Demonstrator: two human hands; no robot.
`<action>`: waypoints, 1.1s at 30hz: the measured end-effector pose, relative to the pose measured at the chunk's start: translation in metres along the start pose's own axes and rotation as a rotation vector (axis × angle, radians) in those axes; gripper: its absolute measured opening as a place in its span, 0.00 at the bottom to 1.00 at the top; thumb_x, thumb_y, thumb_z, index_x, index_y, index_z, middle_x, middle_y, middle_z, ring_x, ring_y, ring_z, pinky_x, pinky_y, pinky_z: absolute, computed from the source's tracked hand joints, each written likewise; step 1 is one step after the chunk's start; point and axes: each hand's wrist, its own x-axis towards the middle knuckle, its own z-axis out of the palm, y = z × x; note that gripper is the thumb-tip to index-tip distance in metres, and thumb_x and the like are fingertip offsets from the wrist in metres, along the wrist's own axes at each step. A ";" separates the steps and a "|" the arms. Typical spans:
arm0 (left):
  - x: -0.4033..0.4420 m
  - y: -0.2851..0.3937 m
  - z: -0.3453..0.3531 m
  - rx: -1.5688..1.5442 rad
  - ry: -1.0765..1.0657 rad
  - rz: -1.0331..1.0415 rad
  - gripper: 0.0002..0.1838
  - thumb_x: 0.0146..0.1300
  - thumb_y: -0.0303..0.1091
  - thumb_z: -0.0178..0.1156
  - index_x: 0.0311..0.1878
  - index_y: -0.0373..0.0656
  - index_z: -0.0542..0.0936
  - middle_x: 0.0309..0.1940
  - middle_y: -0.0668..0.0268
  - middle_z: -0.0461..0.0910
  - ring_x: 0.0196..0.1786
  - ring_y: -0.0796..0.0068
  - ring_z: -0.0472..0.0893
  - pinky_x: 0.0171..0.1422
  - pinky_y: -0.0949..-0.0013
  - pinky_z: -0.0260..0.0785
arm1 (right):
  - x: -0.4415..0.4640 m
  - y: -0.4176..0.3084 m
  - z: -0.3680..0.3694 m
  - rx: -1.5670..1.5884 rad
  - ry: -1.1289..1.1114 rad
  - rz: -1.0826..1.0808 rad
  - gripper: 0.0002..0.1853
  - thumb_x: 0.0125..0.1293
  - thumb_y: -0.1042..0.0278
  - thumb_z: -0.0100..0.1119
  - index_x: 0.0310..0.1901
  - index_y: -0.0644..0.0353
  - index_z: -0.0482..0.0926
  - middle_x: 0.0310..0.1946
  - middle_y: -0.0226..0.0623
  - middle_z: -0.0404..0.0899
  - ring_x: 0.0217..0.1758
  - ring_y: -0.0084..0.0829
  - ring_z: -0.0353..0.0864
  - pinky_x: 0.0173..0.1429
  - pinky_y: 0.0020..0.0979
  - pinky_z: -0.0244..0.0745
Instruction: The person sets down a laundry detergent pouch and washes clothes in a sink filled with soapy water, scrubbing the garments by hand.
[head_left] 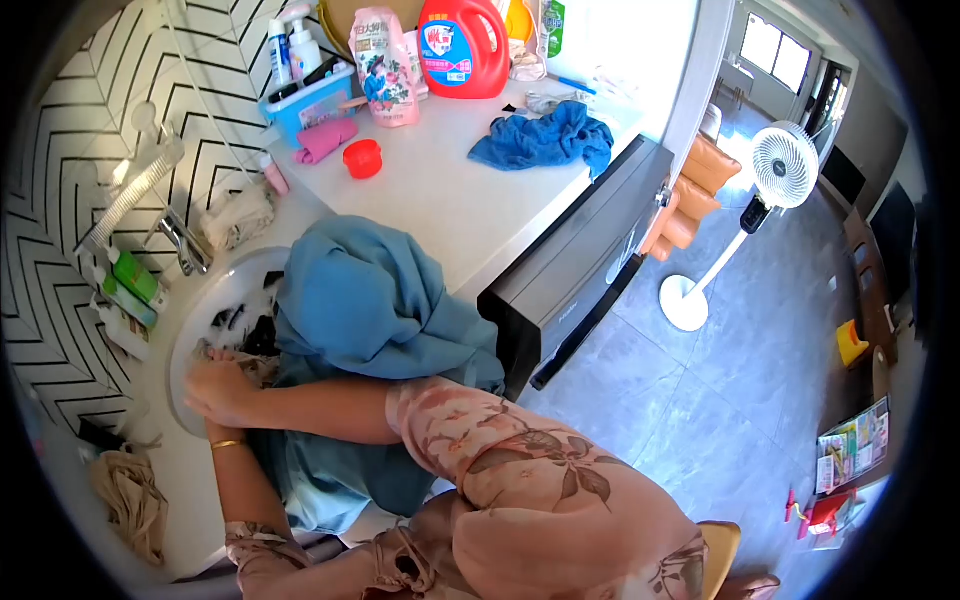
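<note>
My right hand (222,390) is closed over the near side of the white washbasin (182,325), gripping a bunched brownish cloth (262,370). My left hand (216,428), with a gold bangle on its wrist, lies close against the right one, and its fingers are mostly hidden beneath it. Dark cloth (262,335) lies in the basin among suds. A large teal garment (360,290) is heaped over the basin's right side and hangs down in front of the counter, beneath my right forearm.
A faucet (185,243) stands behind the basin, with green bottles (138,280) at its left. The counter (440,190) holds a red detergent jug (462,50), a pink pouch (385,70), a red cap (363,158) and a blue cloth (550,138). A beige cloth (132,500) lies at lower left.
</note>
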 end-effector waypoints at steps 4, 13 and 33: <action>-0.006 0.024 -0.023 -2.093 -0.367 -0.483 0.18 0.64 0.40 0.38 0.51 0.41 0.68 0.43 0.61 0.72 0.49 0.66 0.71 0.52 0.64 0.64 | 0.041 0.100 0.009 -0.034 0.077 0.387 0.12 0.53 0.61 0.53 0.21 0.62 0.71 0.18 0.50 0.71 0.27 0.48 0.74 0.30 0.41 0.67; -0.007 0.028 0.009 -1.919 -0.448 -0.506 0.16 0.65 0.37 0.39 0.52 0.44 0.68 0.41 0.64 0.74 0.43 0.65 0.74 0.42 0.66 0.69 | 0.013 0.088 0.016 -0.078 0.112 0.441 0.13 0.56 0.60 0.49 0.33 0.62 0.74 0.30 0.48 0.73 0.35 0.46 0.75 0.37 0.44 0.69; -0.010 -0.014 -0.031 -1.864 -0.175 -0.461 0.10 0.61 0.37 0.46 0.42 0.48 0.74 0.32 0.64 0.75 0.34 0.74 0.74 0.36 0.70 0.66 | 0.027 -0.026 -0.020 0.526 0.332 0.535 0.11 0.56 0.64 0.47 0.26 0.64 0.72 0.24 0.46 0.75 0.31 0.45 0.77 0.35 0.42 0.71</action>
